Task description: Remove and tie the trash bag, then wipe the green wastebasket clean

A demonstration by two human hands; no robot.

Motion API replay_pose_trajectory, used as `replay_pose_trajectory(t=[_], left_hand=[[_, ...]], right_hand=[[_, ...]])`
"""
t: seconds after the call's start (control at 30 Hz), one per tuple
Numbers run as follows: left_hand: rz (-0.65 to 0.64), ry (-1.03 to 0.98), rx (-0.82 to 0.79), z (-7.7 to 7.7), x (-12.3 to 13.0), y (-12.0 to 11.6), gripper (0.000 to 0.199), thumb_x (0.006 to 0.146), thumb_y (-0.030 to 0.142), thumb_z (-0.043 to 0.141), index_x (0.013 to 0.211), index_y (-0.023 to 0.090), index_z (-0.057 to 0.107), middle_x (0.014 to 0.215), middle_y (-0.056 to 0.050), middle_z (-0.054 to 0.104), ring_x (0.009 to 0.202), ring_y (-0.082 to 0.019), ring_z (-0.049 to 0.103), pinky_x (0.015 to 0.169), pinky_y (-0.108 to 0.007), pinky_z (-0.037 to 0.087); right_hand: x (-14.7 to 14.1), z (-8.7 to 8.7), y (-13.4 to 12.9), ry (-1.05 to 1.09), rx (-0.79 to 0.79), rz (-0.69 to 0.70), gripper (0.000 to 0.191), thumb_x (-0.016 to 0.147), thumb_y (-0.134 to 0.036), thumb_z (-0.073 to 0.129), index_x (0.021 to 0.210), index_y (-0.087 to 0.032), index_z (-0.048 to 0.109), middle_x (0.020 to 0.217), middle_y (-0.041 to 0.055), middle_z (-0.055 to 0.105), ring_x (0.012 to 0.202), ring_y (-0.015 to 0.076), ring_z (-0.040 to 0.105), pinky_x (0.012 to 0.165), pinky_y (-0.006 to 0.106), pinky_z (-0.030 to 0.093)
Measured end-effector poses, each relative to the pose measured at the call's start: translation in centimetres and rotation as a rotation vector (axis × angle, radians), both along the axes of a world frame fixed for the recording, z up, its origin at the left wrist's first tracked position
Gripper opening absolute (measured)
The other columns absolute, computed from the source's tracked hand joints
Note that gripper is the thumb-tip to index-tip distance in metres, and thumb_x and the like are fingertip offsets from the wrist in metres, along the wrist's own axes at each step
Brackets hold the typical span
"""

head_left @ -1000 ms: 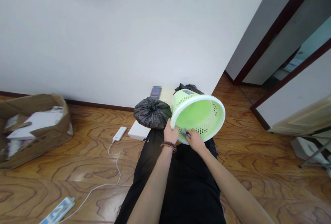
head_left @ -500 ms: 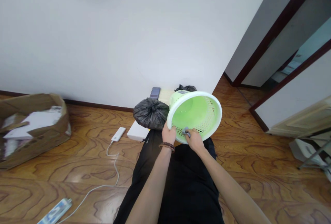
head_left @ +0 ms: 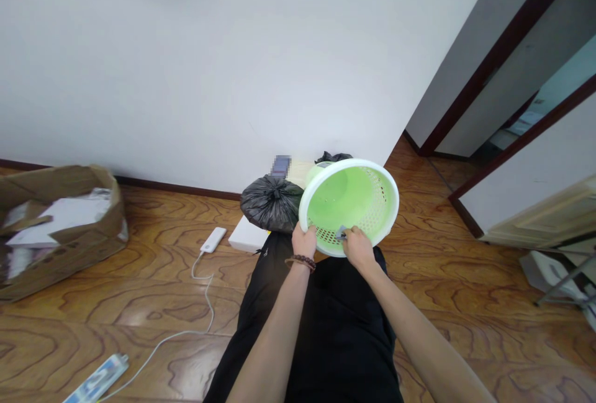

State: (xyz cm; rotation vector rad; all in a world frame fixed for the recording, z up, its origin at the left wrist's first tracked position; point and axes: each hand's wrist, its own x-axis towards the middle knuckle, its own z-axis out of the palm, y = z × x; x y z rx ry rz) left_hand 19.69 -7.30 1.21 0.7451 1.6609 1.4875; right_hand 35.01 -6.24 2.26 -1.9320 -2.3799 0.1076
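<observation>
A green basket [head_left: 344, 198] with a white rim and rows of holes is tilted over my lap, its opening toward me. My left hand [head_left: 304, 241], with a beaded bracelet at the wrist, grips the rim at its lower left. Inside the lower part of the basket, my right hand [head_left: 357, 245] is closed on a small grey cloth [head_left: 342, 233] against the perforated wall. Left of the basket sits a tied black bag [head_left: 272, 203]. Another black bag [head_left: 336, 156] shows partly behind the basket.
A cardboard box [head_left: 79, 260] with papers stands at the left. On the floor are a white power bank [head_left: 213, 239] with a cable, a power strip [head_left: 100, 380] and a white box [head_left: 246, 236]. The wall [head_left: 209, 80] rises ahead; a doorway is at the right.
My right hand has moved a little to the right along the basket's lower inside with the grey cloth. The basket has shifted slightly, while my left hand keeps its hold on the rim.
</observation>
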Motion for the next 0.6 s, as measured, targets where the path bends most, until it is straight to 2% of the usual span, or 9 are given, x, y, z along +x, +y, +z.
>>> replay_pose_trajectory(t=[0.1, 0.2, 0.37, 0.5, 0.6], left_hand=[[0.014, 0.025, -0.027, 0.2, -0.3, -0.1, 0.028, 0.068, 0.017, 0.055, 0.094, 0.014, 0.066, 0.086, -0.006, 0.069, 0.086, -0.021, 0.063, 0.078, -0.033, 0.048], [0.015, -0.036, -0.007, 0.1, -0.1, -0.2, 0.028, 0.067, 0.016, 0.056, 0.093, 0.014, 0.067, 0.086, -0.007, 0.069, 0.085, -0.022, 0.063, 0.078, -0.034, 0.048], [0.039, -0.386, -0.031, 0.3, 1.5, -0.1, 0.027, 0.065, 0.009, 0.055, 0.091, 0.011, 0.064, 0.086, -0.009, 0.068, 0.081, -0.021, 0.064, 0.073, -0.033, 0.05], [0.049, -0.711, -0.089, 1.2, 2.3, -0.2, 0.038, 0.063, 0.003, 0.053, 0.099, 0.011, 0.059, 0.087, -0.011, 0.068, 0.073, -0.019, 0.065, 0.069, -0.034, 0.052], [-0.023, -0.771, -0.147, 1.6, 1.5, -0.3, 0.039, 0.064, 0.005, 0.055, 0.103, 0.013, 0.056, 0.089, -0.01, 0.067, 0.071, -0.019, 0.065, 0.068, -0.036, 0.052]], right_hand=[[-1.2, -0.7, -0.6, 0.123, -0.053, 0.06, 0.031, 0.086, -0.02, 0.042, 0.112, -0.02, 0.057, 0.102, 0.0075, 0.054, 0.091, 0.0164, 0.054, 0.082, 0.025, 0.034], [-1.1, -0.8, -0.8, 0.148, -0.039, 0.072, 0.03, 0.087, -0.021, 0.041, 0.112, -0.02, 0.057, 0.102, 0.0073, 0.054, 0.09, 0.016, 0.054, 0.082, 0.024, 0.035], [0.4, 0.1, -0.2, 0.027, 0.013, 0.049, 0.03, 0.088, -0.021, 0.04, 0.111, -0.019, 0.058, 0.099, 0.0082, 0.055, 0.088, 0.0176, 0.053, 0.08, 0.027, 0.034], [0.9, 1.4, 0.5, -0.077, 0.091, 0.05, 0.028, 0.086, -0.018, 0.04, 0.107, -0.018, 0.059, 0.096, 0.0086, 0.056, 0.091, 0.0195, 0.051, 0.08, 0.029, 0.032], [1.1, 2.0, 0.9, -0.14, 0.126, 0.06, 0.026, 0.086, -0.016, 0.039, 0.101, -0.017, 0.061, 0.095, 0.0098, 0.057, 0.091, 0.0206, 0.05, 0.078, 0.031, 0.03]])
